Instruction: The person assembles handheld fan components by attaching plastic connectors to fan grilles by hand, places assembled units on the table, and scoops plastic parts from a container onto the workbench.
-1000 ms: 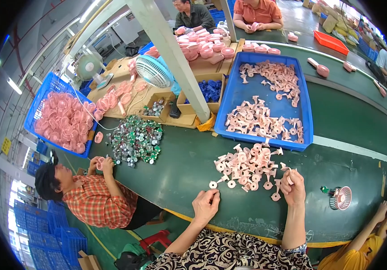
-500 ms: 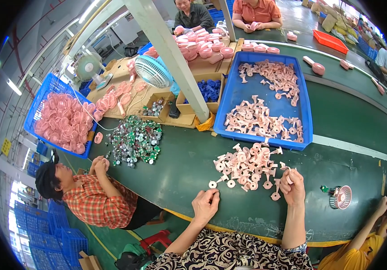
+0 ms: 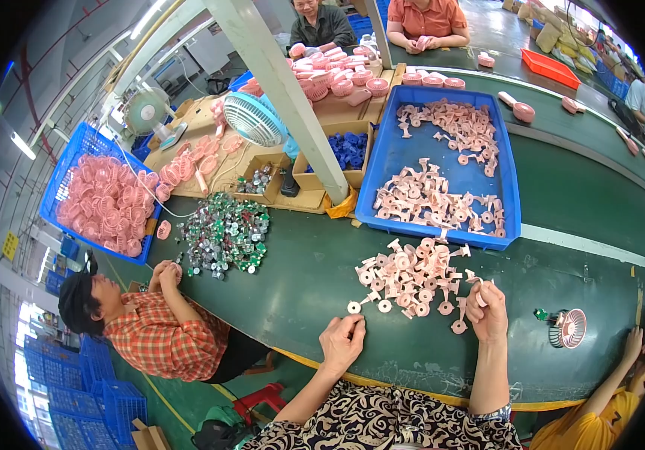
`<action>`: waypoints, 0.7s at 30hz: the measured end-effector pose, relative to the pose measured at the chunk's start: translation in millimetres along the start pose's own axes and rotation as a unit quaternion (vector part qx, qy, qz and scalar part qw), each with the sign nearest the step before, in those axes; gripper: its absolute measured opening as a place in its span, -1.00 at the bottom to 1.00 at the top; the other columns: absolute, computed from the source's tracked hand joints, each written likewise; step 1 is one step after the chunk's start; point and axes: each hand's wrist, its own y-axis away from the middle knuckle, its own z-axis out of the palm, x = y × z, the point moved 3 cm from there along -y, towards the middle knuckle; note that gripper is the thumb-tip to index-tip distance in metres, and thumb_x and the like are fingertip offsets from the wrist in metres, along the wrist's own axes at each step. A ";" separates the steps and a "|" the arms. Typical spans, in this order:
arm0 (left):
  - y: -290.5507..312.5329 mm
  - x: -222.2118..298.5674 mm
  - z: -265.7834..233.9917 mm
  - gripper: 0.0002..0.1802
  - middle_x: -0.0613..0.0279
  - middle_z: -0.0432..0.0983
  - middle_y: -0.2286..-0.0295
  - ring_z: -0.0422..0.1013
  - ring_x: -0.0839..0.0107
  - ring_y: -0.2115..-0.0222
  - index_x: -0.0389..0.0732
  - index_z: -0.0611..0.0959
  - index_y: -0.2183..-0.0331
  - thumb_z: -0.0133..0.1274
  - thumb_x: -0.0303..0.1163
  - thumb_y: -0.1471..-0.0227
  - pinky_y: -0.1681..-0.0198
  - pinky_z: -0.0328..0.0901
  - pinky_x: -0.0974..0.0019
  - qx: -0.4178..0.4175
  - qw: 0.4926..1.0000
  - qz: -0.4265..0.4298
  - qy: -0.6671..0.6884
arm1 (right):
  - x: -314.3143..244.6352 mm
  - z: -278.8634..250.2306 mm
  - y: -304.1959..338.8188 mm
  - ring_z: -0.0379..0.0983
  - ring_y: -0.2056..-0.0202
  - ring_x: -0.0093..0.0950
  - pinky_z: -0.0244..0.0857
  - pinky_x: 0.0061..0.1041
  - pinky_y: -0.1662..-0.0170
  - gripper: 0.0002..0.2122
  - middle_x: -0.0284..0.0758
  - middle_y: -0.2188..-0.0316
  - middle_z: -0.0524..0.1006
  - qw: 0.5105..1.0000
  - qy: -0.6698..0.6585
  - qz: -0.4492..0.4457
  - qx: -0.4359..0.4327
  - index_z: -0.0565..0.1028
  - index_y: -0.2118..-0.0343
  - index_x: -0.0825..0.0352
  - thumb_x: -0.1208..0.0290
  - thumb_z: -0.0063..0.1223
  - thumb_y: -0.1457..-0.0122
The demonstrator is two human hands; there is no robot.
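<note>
My right hand (image 3: 489,319) is raised above the green table with its fingers closed round a small pale pink plastic part (image 3: 481,299); much of the part is hidden by the fingers. My left hand (image 3: 342,342) rests low over the table with its fingers curled, and whatever they may hold is hidden. A loose pink part with a round end (image 3: 354,307) lies just beyond its fingertips. Between and beyond both hands spreads a pile of similar pale pink parts (image 3: 412,277), each with a disc and a short stem.
Behind the pile stands a blue tray (image 3: 514,195) of more pink parts. A pink fan head (image 3: 567,328) lies to the right. Green circuit boards (image 3: 225,232) are heaped left, near a blue basket (image 3: 56,199). A white post (image 3: 285,97) rises ahead. Co-workers sit left, right and opposite.
My hands have hardly moved. Pink fans on the far belt have shifted slightly left. The co-worker at the right edge has moved their hands a little.
</note>
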 end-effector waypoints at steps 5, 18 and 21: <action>-0.9 2.0 -0.9 -0.92 0.31 0.41 0.70 0.34 0.36 0.64 -0.13 0.72 0.34 0.25 -0.46 -0.04 0.54 0.26 0.26 0.002 1.000 0.002 -0.001 | -0.2 0.7 0.4 0.06 0.70 -0.70 -0.09 -0.65 0.65 -0.81 -0.42 0.67 0.31 1.000 0.001 -0.002 -0.003 0.52 0.27 0.37 0.31 0.08 -0.32; -1.8 4.6 -2.7 -0.92 0.28 0.42 0.69 0.35 0.35 0.63 -0.15 0.72 0.34 0.25 -0.49 -0.03 0.54 0.28 0.26 0.002 1.000 0.003 -0.004 | -0.5 4.7 0.5 0.09 0.70 -0.68 -0.07 -0.63 0.64 -0.82 -0.41 0.67 0.33 1.000 0.001 -0.001 -0.011 0.54 0.25 0.38 0.34 0.09 -0.32; -1.8 4.5 -2.0 -0.92 0.28 0.43 0.68 0.35 0.34 0.63 -0.15 0.72 0.34 0.25 -0.49 -0.03 0.53 0.28 0.26 0.000 1.000 0.002 0.000 | -0.3 4.3 0.4 0.09 0.70 -0.68 -0.07 -0.62 0.65 -0.82 -0.41 0.67 0.34 1.000 0.002 -0.003 -0.017 0.55 0.25 0.38 0.34 0.10 -0.31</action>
